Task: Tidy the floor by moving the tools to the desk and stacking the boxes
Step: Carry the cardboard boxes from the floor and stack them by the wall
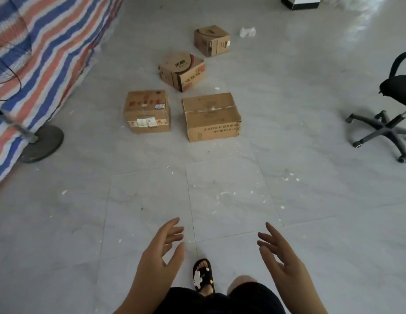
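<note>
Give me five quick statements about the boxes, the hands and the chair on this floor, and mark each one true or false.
1. Four cardboard boxes sit on the floor. True.
2. Two boxes are already stacked. False: each stands alone, including the largest box and the farthest box.
3. The left hand holds a box. False: it is open and holds nothing.
4. The right hand is open. True.
5. The office chair is left of the boxes. False: it is on the right.
</note>
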`<state>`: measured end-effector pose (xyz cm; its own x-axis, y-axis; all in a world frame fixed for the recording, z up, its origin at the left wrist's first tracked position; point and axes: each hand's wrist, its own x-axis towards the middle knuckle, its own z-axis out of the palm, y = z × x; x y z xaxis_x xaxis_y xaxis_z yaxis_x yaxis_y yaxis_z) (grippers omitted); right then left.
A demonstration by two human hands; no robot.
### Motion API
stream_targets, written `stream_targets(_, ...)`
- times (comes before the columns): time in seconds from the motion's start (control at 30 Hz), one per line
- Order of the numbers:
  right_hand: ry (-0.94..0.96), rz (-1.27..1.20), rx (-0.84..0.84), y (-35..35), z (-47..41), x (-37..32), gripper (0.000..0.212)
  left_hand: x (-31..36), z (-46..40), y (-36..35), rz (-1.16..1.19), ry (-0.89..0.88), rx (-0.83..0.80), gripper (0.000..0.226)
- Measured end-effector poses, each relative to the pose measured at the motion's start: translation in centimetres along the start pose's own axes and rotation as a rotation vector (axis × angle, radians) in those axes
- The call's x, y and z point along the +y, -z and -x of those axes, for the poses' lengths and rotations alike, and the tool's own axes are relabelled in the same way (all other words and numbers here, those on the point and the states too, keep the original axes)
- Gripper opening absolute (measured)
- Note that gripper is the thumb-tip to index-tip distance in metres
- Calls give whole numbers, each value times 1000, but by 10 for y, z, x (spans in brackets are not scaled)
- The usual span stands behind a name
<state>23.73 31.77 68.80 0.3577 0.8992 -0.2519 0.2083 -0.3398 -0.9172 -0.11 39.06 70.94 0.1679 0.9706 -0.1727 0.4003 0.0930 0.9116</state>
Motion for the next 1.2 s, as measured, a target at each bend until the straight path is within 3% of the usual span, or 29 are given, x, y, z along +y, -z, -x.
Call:
stream_targets(0.23,-70,-5,39,6,-138,-32,50,20,-135,-5,11,69,7,53)
stream_targets(0.33,-68,2,6,10,-212,-45,49,31,-205,-21,-7,84,18,63)
stream_targets(0.47,-49,17,-21,33,-329,-70,47,59,-311,-47,22,90,53,51)
stream_targets(0.67,2,48,-52,60,-478,-125,45,111,-440,-75,52,87,86,52)
stream_targets(0.83,-67,80,-125,52,-560,-140,48,128,-522,-77,75,164,110,41)
stream_targets(1.2,-39,74,-16,1,-774,-214,49,148,-776,-42,59,148,24,37)
